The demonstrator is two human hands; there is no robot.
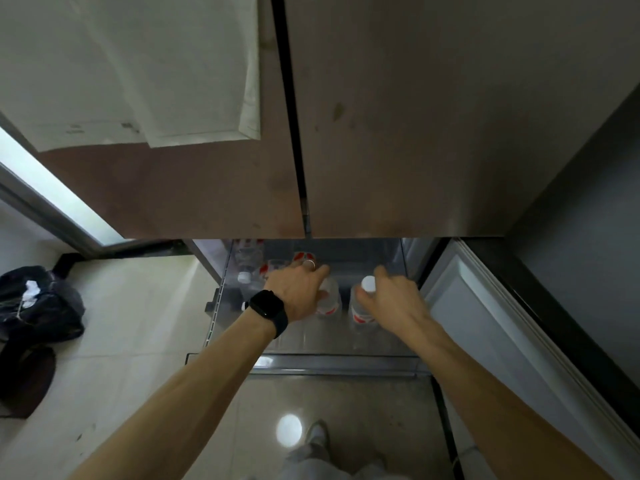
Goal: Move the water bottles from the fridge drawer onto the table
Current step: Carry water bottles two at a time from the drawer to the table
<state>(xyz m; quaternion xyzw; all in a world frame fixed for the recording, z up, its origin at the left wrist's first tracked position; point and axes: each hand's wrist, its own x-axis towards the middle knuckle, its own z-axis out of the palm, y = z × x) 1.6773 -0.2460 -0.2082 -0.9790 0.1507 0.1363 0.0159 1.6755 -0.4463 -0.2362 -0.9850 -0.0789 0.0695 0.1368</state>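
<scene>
**Two Bottles Gripped in the Fridge Drawer**

The fridge drawer (332, 362) stands pulled out toward the person, below the closed upper doors.

- **Left hand** (298, 289): it wears a watch (268, 311) at the wrist. The fingers are curled down over the top of the left bottle (329, 299), hiding its cap.
- **Right hand** (393, 301): the thumb and fingers are wrapped round the neck of the right bottle (360, 311), just under its white cap.
- **Position:** both bottles stand upright, side by side near the middle of the drawer, and appear to rest on its floor.
- **Remaining stock:** the other bottles (246, 268) stand in the far left corner.
- **Destination:** the surface is not in view.

**Handling notes (judgement)**

- The bottles are clear plastic and look full, so expect moderate weight in each hand.
- The thin walls will likely give under a hard squeeze.
- The chilled plastic may be damp and slippery.
- The neck under the cap is the stiffest hold and suits a straight upward lift clear of the drawer's near wall.
- For carrying, a wrap round the body at the red label band should be steadier.
</scene>
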